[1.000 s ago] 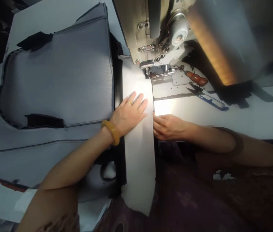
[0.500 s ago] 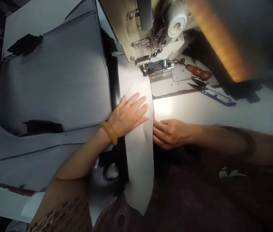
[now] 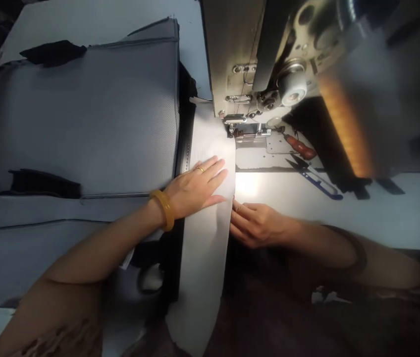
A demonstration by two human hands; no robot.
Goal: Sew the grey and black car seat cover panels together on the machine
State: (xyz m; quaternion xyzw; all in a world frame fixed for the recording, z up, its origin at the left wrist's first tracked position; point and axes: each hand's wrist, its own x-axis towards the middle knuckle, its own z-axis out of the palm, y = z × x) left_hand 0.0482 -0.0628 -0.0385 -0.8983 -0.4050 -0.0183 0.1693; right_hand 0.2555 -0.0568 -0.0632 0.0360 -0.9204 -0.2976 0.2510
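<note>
A long strip of white fabric (image 3: 204,248) runs under the presser foot (image 3: 231,130) of a sewing machine (image 3: 232,59) and hangs down toward my body. My left hand (image 3: 197,186) lies flat on the strip, fingers spread, below the presser foot. At the strip's right edge, my right hand (image 3: 256,223) has its thumb and fingers closed on the fabric; its fingertips are partly hidden by the edge. Joined along the strip's left side is dark material (image 3: 182,153), beside a large grey padded fabric piece (image 3: 131,114) with black tabs.
Thread snips (image 3: 319,183) with blue handles lie on the white table (image 3: 362,213) to the right. Behind them is a tool with a reddish-brown handle (image 3: 301,148). A blurred lamp-like orange bar (image 3: 347,129) overhangs the upper right. More grey fabric (image 3: 20,253) spreads at left.
The whole view has shifted and tilted, with the machine now lower and further right in the picture. Both hands keep the same hold on the strip, close to the same distance from the presser foot.
</note>
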